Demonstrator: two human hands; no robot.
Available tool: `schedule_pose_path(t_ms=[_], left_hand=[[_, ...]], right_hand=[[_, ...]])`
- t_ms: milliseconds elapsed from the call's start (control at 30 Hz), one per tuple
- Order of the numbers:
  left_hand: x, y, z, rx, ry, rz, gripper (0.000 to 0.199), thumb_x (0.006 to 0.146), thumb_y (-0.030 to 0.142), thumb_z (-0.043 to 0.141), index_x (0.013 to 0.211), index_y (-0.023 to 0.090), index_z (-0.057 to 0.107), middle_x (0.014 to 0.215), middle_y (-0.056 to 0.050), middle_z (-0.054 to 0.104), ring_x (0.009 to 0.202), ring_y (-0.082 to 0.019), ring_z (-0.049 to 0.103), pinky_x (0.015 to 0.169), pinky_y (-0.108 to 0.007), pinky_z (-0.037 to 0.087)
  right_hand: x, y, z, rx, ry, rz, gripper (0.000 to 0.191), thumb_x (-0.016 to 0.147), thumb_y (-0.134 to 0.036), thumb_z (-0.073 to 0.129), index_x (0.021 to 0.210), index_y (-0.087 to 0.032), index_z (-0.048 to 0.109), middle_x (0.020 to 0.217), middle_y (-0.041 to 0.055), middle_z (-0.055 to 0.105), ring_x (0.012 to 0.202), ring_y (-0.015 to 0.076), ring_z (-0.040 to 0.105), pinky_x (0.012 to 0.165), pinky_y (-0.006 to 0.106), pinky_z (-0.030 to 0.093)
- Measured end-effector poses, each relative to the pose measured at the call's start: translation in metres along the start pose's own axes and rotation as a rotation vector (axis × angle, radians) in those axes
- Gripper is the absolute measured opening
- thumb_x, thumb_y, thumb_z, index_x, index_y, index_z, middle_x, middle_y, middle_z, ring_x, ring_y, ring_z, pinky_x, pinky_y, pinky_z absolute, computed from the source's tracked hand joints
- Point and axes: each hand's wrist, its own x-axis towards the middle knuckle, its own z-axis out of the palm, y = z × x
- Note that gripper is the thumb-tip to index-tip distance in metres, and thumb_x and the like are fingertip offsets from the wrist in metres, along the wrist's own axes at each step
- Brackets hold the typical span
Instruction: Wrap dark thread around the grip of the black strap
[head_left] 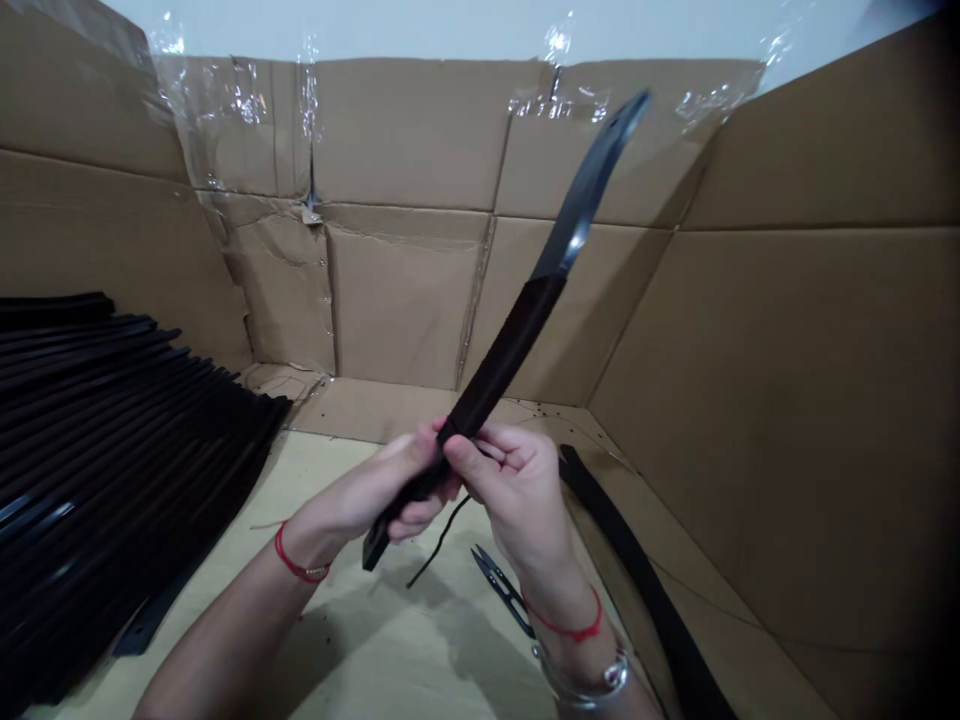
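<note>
In both my hands is a long curved strip (499,365), tilted up to the right. Its upper end is bare, shiny and blade-like with a small hole near the tip; the middle is covered by a dark brown sleeve. My left hand (405,485) wraps round the dark lower part, whose squared end sticks out below. Higher up, my right hand (510,475) presses its thumb on the strip near the sleeve's lower edge, fingers curled behind. A thin black cord (446,535) hangs below my hands. Black thread snips (502,590) lie on the table beneath my right wrist.
Several long dark strips (112,450) are piled at the left. Another black curved strip (637,560) lies at the right. Taped cardboard walls (405,300) enclose the back and sides of the pale work surface (390,650). Loose threads and dark specks lie near the back.
</note>
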Motion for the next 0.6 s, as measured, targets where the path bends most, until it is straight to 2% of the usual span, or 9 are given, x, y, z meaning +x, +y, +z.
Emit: schedule_pose_path(t_ms=[100,133,200,267,300,367,433,533,600], left_hand=[[0.002,0.000,0.008,0.161,0.278,0.190,0.045,0.079,0.060,0.060,0.088,0.016,0.051,0.055,0.008,0.039,0.045,-0.002,0.031,0.041,-0.012,0.023],[0.002,0.000,0.011,0.116,0.257,0.194,0.043,0.080,0.059,0.058,0.084,0.017,0.049,0.055,0.008,0.035,0.044,-0.002,0.027,0.040,-0.012,0.021],[0.001,0.000,0.012,-0.071,0.005,0.117,0.050,0.081,0.069,0.045,0.073,0.019,0.040,0.051,0.011,0.026,0.039,-0.002,0.018,0.036,-0.014,0.016],[0.001,0.000,0.011,-0.169,-0.169,0.044,0.055,0.080,0.075,0.036,0.073,0.020,0.039,0.048,0.011,0.025,0.036,-0.003,0.018,0.034,-0.015,0.018],[0.001,0.000,0.012,-0.142,-0.119,0.055,0.055,0.080,0.074,0.038,0.075,0.019,0.042,0.048,0.010,0.030,0.036,-0.003,0.025,0.035,-0.015,0.023],[0.000,-0.001,0.014,-0.039,0.172,0.147,0.048,0.083,0.064,0.048,0.080,0.017,0.048,0.053,0.006,0.041,0.043,-0.004,0.037,0.041,-0.013,0.030],[-0.001,-0.002,0.018,-0.046,0.301,0.147,0.045,0.085,0.060,0.050,0.076,0.016,0.049,0.052,0.006,0.043,0.042,-0.003,0.038,0.040,-0.013,0.029],[-0.001,-0.004,0.020,-0.300,0.024,-0.028,0.057,0.082,0.072,0.038,0.069,0.017,0.047,0.040,0.010,0.031,0.029,-0.004,0.026,0.031,-0.016,0.022],[0.001,-0.006,0.019,-0.358,-0.101,-0.105,0.061,0.080,0.076,0.035,0.068,0.017,0.048,0.036,0.010,0.029,0.026,-0.005,0.024,0.029,-0.018,0.021]], right_hand=[[0.003,0.001,-0.002,-0.010,0.069,0.011,0.028,0.070,-0.039,0.080,0.080,-0.013,0.074,0.052,-0.0026,0.047,0.043,0.0058,0.033,0.038,0.018,0.027],[0.003,0.000,-0.003,0.005,0.028,0.045,0.030,0.072,-0.041,0.079,0.079,-0.013,0.074,0.048,-0.0056,0.038,0.041,0.0043,0.025,0.036,0.018,0.020],[0.002,-0.003,-0.005,0.005,-0.053,0.054,0.030,0.073,-0.042,0.077,0.074,-0.013,0.072,0.044,-0.0082,0.030,0.039,0.0029,0.017,0.036,0.018,0.012],[-0.001,-0.006,-0.003,-0.059,0.009,-0.050,0.028,0.075,-0.039,0.077,0.066,-0.014,0.068,0.044,-0.0067,0.033,0.039,0.0036,0.021,0.036,0.018,0.015],[-0.002,-0.007,-0.002,-0.102,0.073,-0.113,0.029,0.075,-0.037,0.077,0.062,-0.014,0.066,0.044,-0.0058,0.036,0.039,0.0042,0.024,0.036,0.019,0.018],[-0.005,-0.009,0.001,-0.142,0.148,-0.162,0.027,0.075,-0.036,0.077,0.062,-0.015,0.067,0.044,-0.0058,0.035,0.039,0.0051,0.026,0.036,0.019,0.023],[-0.006,-0.011,0.001,-0.080,0.067,-0.075,0.026,0.073,-0.040,0.078,0.076,-0.015,0.073,0.043,-0.0075,0.031,0.037,0.0048,0.023,0.035,0.020,0.023],[-0.007,-0.014,-0.002,0.047,-0.097,0.090,0.037,0.073,-0.043,0.078,0.096,-0.015,0.075,0.042,-0.0090,0.030,0.034,0.0038,0.022,0.033,0.018,0.021],[-0.007,-0.014,-0.002,0.063,-0.100,0.085,0.032,0.071,-0.039,0.080,0.092,-0.016,0.076,0.044,-0.0068,0.039,0.034,0.0046,0.031,0.034,0.019,0.026]])
